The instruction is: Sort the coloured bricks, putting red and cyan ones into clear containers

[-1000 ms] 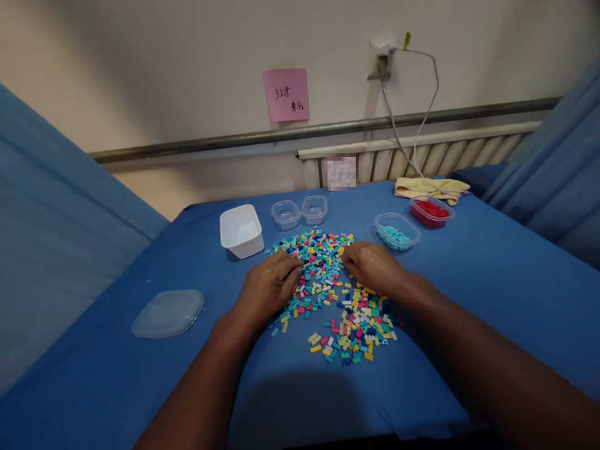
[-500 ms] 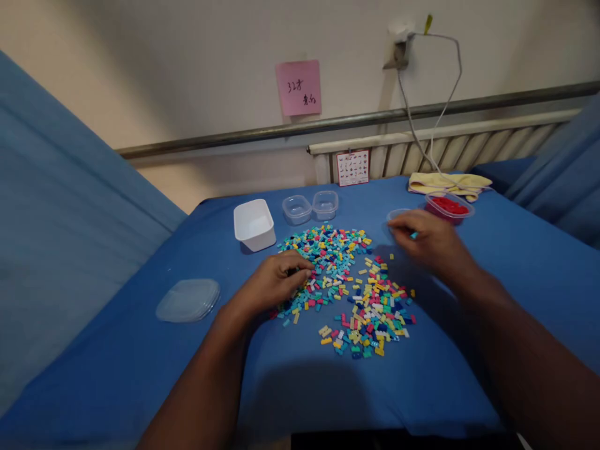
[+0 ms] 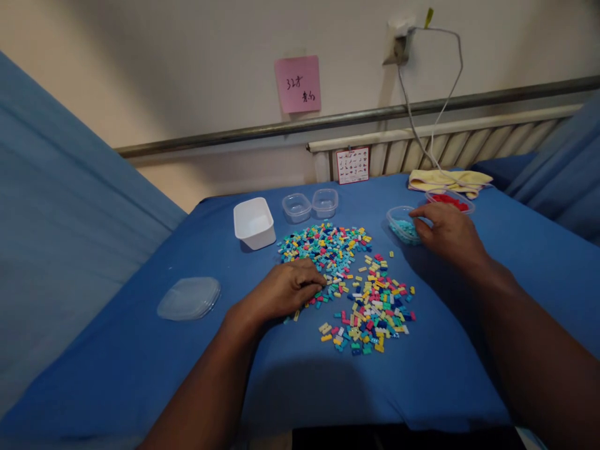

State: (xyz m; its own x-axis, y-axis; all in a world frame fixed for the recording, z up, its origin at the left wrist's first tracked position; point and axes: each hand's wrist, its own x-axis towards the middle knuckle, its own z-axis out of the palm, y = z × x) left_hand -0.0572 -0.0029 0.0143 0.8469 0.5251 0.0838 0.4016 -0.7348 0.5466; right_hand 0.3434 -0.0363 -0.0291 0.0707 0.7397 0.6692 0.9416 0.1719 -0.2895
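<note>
Many small toy building bricks in mixed colours lie in two heaps, a larger heap [image 3: 328,240] at the back left and a looser heap [image 3: 375,306] nearer on the right. My left hand [image 3: 293,287] rests over the near left part of the larger heap, its thumb and fingers pinched together; what lies between the tips is hidden. At the right edge of a clear tub [image 3: 403,226] of light-blue bricks hovers my right hand [image 3: 445,234]. Its thumb and forefinger are slightly apart, with no brick visible between them.
A white box [image 3: 254,225] and two clear tubs [image 3: 297,209] stand at the back. Stacked clear lids [image 3: 189,299] lie left. Behind my right hand are a tub of red bricks [image 3: 450,201] and a yellow cloth [image 3: 447,181]. A cable [image 3: 410,115] hangs from the wall socket.
My right hand has moved right, uncovering the tub of light-blue bricks; the teal brick at its fingertips no longer shows. My left hand has shifted slightly right and nearer, closing its fingers.
</note>
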